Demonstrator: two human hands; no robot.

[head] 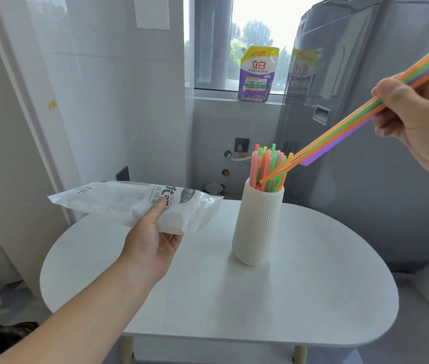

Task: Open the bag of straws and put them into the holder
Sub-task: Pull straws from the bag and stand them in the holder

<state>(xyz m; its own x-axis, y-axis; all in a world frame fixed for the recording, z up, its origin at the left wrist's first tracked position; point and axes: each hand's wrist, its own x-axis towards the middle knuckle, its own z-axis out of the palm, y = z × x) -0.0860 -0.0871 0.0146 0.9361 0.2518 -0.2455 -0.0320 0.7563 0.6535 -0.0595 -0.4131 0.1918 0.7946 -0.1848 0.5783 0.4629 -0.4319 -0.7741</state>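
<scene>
Left grip (153, 243) holds the bag (134, 203) crosswise; right grip (418, 122) pinches straws (339, 135) slanting down-left to the holder (258, 224).

One table (286, 298); one ribbed holder (258, 227); one bag (118, 200); two hands, a left hand (153, 240) and a right hand (418, 119); loose straws (339, 130), at least three: orange, green, purple; standing straws (263, 164), well over ten, not exactly countable; one detergent pouch (256, 74); one wall socket (241, 145)

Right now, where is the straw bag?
In the head view the straw bag is left of centre, gripped by the left hand over the white table's left side, left of the ribbed holder.
</scene>
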